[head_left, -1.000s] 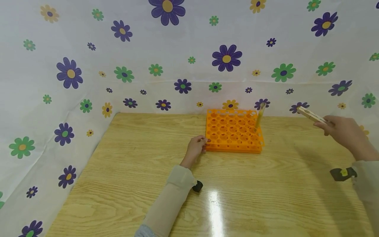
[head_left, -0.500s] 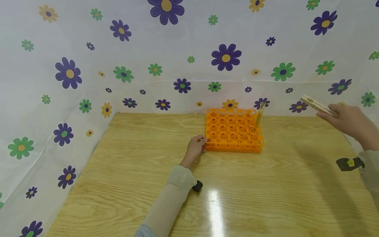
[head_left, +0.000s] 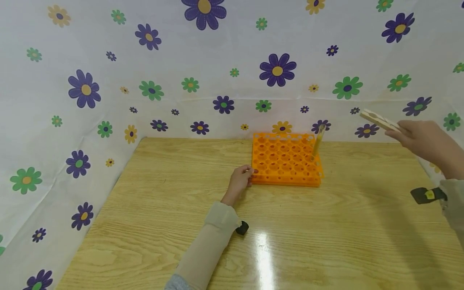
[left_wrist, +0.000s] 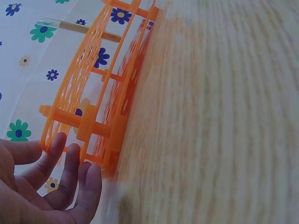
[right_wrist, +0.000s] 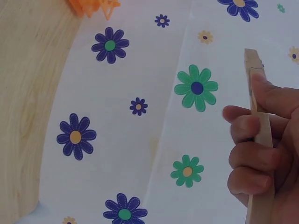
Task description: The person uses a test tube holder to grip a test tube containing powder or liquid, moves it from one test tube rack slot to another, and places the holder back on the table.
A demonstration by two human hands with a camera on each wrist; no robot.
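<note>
An orange test tube rack stands on the wooden table near the patterned backdrop. One glass test tube with yellowish contents leans in a hole at its right side. My left hand holds the rack's near left corner; in the left wrist view its thumb and fingers are bent against the end frame. Off to the right, my right hand grips a wooden test tube holder above the table. In the right wrist view the fingers wrap round the holder, with the thumb near its tip.
A white sheet with printed flowers rises behind the table and along its sides. Both wrists carry a black camera strap piece, the right one hanging below the cuff. The rack's other holes hold no tubes that I can see.
My right hand has risen with the test tube holder, moving right at first and then slightly back left. The left hand, rack and test tube stay where they were.
</note>
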